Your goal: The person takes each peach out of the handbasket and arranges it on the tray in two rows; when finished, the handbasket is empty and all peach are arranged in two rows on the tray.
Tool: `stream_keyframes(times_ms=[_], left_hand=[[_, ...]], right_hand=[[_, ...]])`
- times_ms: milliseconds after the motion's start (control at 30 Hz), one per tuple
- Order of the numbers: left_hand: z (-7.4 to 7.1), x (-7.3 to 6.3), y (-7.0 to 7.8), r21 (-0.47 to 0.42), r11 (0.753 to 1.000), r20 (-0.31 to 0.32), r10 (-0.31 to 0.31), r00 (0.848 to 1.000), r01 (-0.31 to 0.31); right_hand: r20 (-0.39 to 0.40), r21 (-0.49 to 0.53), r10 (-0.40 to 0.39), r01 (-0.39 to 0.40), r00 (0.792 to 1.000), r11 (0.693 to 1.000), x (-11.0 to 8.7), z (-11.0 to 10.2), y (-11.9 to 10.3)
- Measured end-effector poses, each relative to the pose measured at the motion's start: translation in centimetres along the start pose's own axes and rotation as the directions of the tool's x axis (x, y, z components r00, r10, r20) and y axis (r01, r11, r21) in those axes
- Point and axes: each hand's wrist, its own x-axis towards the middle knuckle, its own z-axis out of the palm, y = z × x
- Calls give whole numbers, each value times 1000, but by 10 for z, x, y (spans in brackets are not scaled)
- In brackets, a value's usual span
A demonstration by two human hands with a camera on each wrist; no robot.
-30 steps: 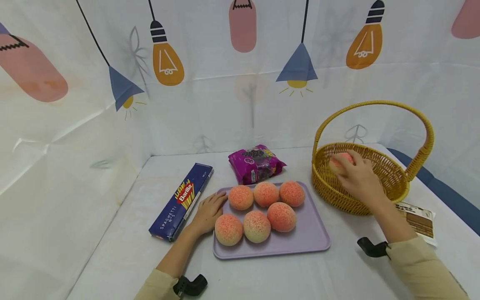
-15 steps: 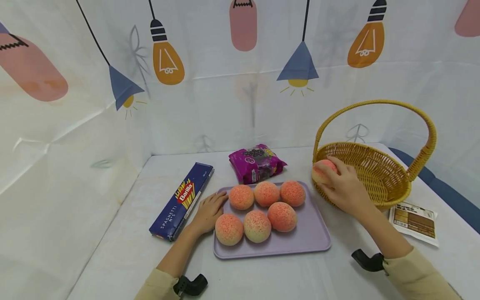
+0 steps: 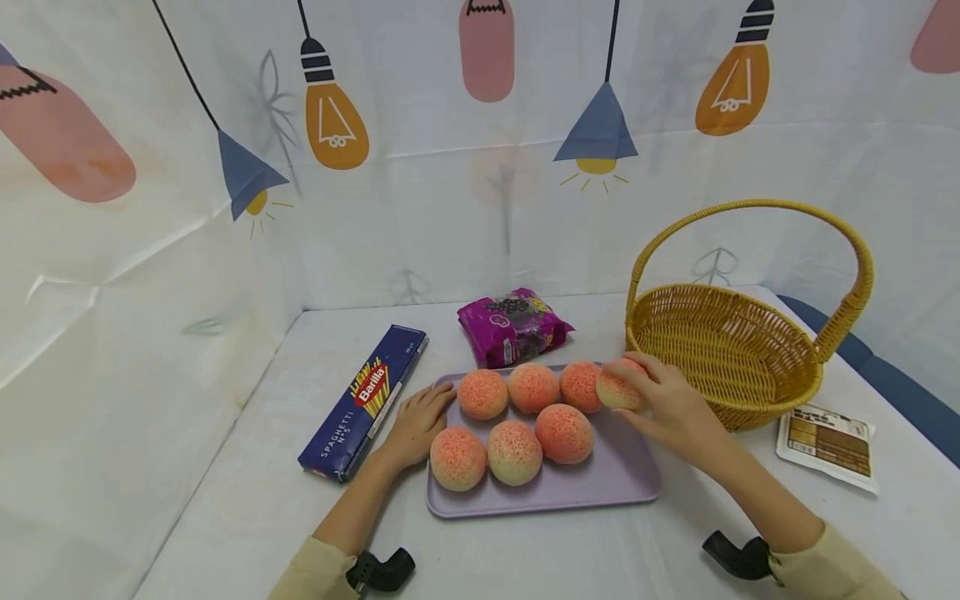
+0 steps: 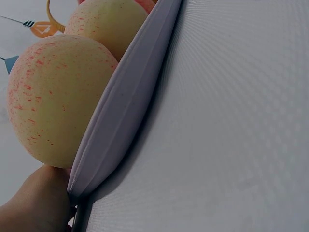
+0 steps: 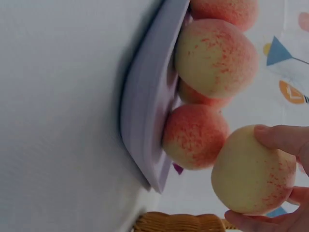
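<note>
My right hand (image 3: pixel 671 412) grips a peach (image 5: pixel 253 171) between thumb and fingers, over the right back part of the lilac tray (image 3: pixel 622 479). In the head view this peach overlaps the edge of a red peach (image 3: pixel 580 386) in the back row. Several other pink and cream peaches stand on the tray in two rows, among them a paler one (image 3: pixel 513 452) at the front. At the tray's left edge rests my left hand (image 3: pixel 416 427), its fingers laid along the rim. The left wrist view shows it low beside the front left peach (image 4: pixel 58 101).
A wicker basket (image 3: pixel 720 350) with a tall handle stands right of the tray. Behind the tray lies a purple grape packet (image 3: pixel 513 327). A blue spaghetti box (image 3: pixel 363 404) lies left of the left hand. A brown and white packet (image 3: pixel 827 446) lies in front of the basket.
My right hand has carried the peach out of the basket, leftward and toward me, to over the tray. The basket's inside now shows bare. My left hand has kept its place.
</note>
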Motion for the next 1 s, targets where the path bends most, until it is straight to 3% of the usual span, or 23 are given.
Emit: stream_keyframes(times_ms=[133,400,1000], left_hand=[[-1,0,1,-2,1000,5,-5,1000,5],[-1,0,1,-5,1000,4,-9,1000,9],[-1,-1,1,-8,1000,3,-7,1000,7]], right_hand=[[22,21,-9,8,1000,1000,-5,3,-3],[142,30,74,-79,987,996,-12,4,-9],[227,39,32,-42,973,998,-21,13,-9]])
